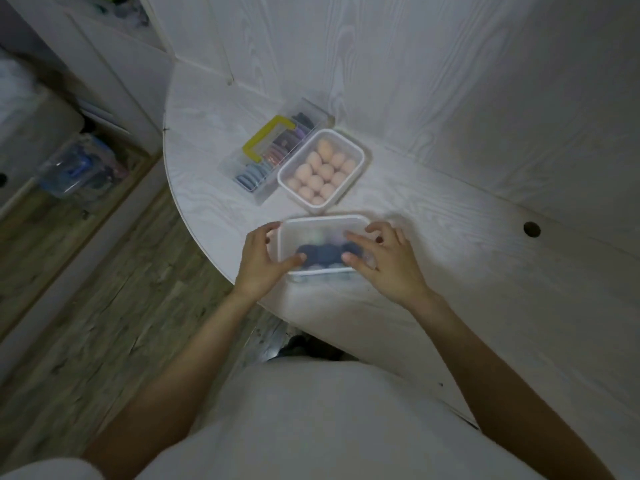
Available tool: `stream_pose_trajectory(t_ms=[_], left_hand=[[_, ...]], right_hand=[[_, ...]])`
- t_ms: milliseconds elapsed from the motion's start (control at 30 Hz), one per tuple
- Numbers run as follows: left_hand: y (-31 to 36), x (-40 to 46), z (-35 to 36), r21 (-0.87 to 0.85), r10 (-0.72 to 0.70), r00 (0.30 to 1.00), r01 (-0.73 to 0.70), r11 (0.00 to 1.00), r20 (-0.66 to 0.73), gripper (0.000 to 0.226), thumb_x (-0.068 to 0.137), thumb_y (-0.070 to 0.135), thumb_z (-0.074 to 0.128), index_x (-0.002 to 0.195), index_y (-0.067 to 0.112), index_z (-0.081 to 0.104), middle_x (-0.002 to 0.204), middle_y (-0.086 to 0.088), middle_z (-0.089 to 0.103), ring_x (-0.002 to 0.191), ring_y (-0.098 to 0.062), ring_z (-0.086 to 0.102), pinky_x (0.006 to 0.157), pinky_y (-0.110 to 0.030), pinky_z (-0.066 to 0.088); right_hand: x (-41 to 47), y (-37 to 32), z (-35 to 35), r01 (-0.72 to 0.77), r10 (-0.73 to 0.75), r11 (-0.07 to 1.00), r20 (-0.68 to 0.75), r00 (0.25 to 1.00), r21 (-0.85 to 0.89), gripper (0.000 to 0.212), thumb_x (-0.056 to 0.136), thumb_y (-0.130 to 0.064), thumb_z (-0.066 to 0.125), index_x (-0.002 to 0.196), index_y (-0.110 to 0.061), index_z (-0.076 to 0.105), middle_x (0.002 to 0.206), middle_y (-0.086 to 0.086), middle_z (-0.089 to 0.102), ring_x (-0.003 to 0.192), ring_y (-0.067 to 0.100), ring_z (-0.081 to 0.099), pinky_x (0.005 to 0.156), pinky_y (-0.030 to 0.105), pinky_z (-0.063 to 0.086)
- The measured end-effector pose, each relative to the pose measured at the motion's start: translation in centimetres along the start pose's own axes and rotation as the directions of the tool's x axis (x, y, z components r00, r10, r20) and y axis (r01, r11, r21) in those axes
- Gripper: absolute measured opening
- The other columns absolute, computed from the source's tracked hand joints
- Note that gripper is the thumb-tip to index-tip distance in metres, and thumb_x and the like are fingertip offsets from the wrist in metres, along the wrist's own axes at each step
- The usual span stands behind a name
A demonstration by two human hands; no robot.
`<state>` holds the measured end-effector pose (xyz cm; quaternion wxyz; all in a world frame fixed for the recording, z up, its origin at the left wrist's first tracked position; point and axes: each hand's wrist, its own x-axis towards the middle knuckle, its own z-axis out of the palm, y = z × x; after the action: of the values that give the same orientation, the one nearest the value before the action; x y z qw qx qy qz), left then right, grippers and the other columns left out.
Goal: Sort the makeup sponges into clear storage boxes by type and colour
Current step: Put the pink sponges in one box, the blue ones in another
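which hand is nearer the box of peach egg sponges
Right, narrowly. The right hand sits below the peach sponge box; the left hand is below and further left. Both hold the near box.

Head view looks steeply down, close above the white table (450, 209)

Home room: white wood-grain table (450, 209), wooden floor (104, 306), cabinets (114, 74).
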<state>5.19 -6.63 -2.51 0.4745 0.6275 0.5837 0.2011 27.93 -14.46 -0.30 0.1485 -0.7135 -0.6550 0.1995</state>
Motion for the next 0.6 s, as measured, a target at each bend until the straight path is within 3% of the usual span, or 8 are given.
stream_pose_trajectory(t_ms=[100, 233, 400, 600], left_hand=[[-1.7, 0.1, 0.7, -0.025, -0.09, 0.992, 0.093, 0.995, 0.093, 0.102, 0.068, 0.032, 0.082, 0.147, 0.019, 0.019, 0.145, -0.008, 0.032, 0.118, -0.021, 0.046, 0.098, -0.041, 0.045], [-1.4, 0.1, 0.9, -0.076, -0.057, 0.986, 0.07, 0.995, 0.156, 0.1, 0.071, 0.022, 0.08, 0.148, 0.023, 0.015, 0.134, 0.001, 0.041, 0.11, -0.015, 0.048, 0.089, -0.03, 0.045], [-1.4, 0.4, 0.6, -0.074, -0.03, 0.986, 0.042, 0.996, 0.166, 0.094, 0.069, 0.023, 0.082, 0.143, 0.03, 0.025, 0.123, 0.006, 0.044, 0.106, -0.015, 0.05, 0.086, -0.028, 0.046], [-2.1, 1.0, 0.4, -0.049, -0.01, 0.983, 0.019, 0.999, 0.182, 0.092, 0.066, 0.027, 0.083, 0.14, 0.027, 0.028, 0.126, 0.001, 0.046, 0.105, -0.017, 0.051, 0.083, -0.029, 0.048]], right_hand=[[-0.5, 0.4, 1.6, 0.139, -0.124, 0.963, 0.078, 0.989, -0.231, 0.07, 0.076, -0.071, 0.043, 0.132, -0.03, 0.05, 0.151, 0.011, 0.025, 0.134, 0.032, 0.022, 0.108, 0.046, 0.023], [0.5, 0.4, 2.2, 0.198, -0.141, 0.931, 0.2, 0.97, -0.306, 0.083, 0.074, -0.063, 0.062, 0.142, -0.025, 0.033, 0.158, 0.005, 0.001, 0.144, 0.029, -0.005, 0.115, 0.048, 0.001], [1.2, -0.3, 2.9, 0.162, -0.085, 0.921, 0.222, 0.971, -0.355, 0.084, 0.071, -0.057, 0.068, 0.137, -0.017, 0.036, 0.157, 0.008, 0.011, 0.142, 0.042, 0.0, 0.114, 0.055, 0.013], [1.3, -0.9, 3.0, 0.117, -0.059, 0.93, 0.172, 0.983, -0.348, 0.08, 0.071, -0.047, 0.071, 0.137, -0.017, 0.037, 0.154, 0.008, 0.02, 0.141, 0.042, 0.005, 0.107, 0.051, 0.028]])
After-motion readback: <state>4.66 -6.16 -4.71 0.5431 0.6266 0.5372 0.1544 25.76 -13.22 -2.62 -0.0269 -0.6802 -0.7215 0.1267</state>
